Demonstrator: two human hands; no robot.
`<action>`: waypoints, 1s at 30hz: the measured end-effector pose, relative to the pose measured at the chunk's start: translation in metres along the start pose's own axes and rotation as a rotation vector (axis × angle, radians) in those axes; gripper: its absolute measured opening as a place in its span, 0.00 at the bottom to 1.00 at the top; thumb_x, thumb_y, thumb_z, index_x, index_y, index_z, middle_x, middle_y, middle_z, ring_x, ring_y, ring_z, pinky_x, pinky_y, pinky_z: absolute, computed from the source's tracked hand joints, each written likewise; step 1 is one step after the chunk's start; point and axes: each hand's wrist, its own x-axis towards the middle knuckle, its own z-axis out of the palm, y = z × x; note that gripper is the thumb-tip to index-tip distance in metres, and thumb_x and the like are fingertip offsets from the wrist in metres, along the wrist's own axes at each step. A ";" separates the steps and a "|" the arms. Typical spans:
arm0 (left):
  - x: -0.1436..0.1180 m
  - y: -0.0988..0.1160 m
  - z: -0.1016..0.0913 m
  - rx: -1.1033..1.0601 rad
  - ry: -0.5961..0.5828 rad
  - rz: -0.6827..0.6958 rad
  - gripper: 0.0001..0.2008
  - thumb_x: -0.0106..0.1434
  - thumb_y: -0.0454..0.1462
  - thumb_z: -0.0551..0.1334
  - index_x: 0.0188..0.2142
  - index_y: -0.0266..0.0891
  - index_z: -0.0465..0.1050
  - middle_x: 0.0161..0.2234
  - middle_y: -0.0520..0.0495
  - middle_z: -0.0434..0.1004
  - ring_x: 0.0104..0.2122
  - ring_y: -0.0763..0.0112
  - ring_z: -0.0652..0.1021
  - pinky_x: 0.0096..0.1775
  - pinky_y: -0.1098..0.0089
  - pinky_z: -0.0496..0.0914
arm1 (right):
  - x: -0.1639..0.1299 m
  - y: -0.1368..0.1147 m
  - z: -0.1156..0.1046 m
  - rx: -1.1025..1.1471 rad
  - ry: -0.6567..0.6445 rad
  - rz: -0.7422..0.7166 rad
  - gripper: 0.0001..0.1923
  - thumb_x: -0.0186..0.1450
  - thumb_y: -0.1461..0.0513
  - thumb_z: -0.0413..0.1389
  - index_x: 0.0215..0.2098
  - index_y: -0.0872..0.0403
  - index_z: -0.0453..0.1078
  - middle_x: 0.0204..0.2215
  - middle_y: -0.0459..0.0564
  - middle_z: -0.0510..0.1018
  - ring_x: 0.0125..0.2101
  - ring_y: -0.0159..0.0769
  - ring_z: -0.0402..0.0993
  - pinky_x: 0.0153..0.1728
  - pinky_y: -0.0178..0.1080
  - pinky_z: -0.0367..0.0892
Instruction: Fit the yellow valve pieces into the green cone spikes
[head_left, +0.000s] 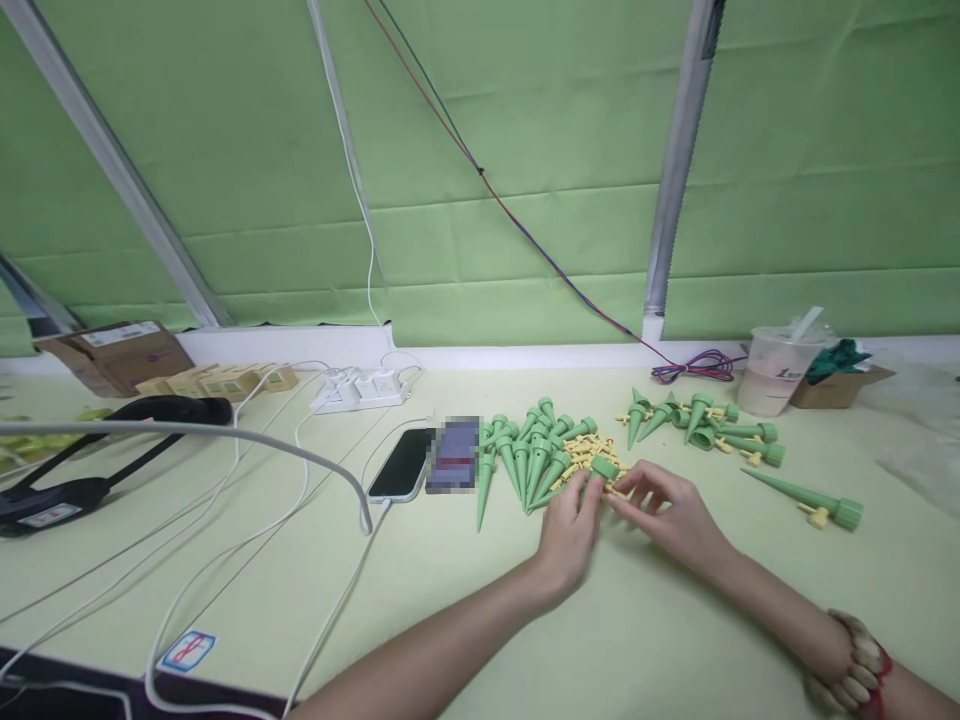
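A green, round plastic cap [604, 467] is pinched by the left hand [570, 538], its long axis hidden. Left of the right hand [673, 518], a small yellow plastic peg [616, 490] is held between closed fingertips.

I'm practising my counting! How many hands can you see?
2. The left hand is near the middle, holding a green spike. The right hand is just right of it, fingertips close to that spike. Neither is hidden, and no other hands show.
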 end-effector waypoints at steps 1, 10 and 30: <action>0.000 0.001 -0.001 0.005 0.001 -0.002 0.23 0.61 0.53 0.46 0.34 0.36 0.66 0.24 0.49 0.63 0.25 0.76 0.62 0.28 0.76 0.55 | 0.001 0.000 0.001 0.111 -0.019 0.110 0.17 0.60 0.49 0.52 0.32 0.56 0.64 0.27 0.49 0.69 0.21 0.28 0.67 0.19 0.30 0.63; 0.001 0.006 -0.011 0.327 -0.068 0.032 0.22 0.64 0.50 0.42 0.44 0.42 0.64 0.24 0.53 0.64 0.24 0.78 0.62 0.31 0.75 0.55 | 0.007 0.013 0.013 0.579 -0.350 0.451 0.32 0.56 0.41 0.49 0.26 0.64 0.66 0.19 0.52 0.70 0.15 0.29 0.67 0.13 0.26 0.56; -0.001 0.003 0.000 0.298 -0.148 0.052 0.21 0.64 0.49 0.39 0.38 0.38 0.61 0.30 0.48 0.68 0.29 0.74 0.66 0.34 0.72 0.57 | 0.008 -0.010 -0.001 0.055 -0.185 0.112 0.13 0.56 0.63 0.48 0.15 0.58 0.57 0.12 0.43 0.60 0.14 0.28 0.65 0.16 0.27 0.55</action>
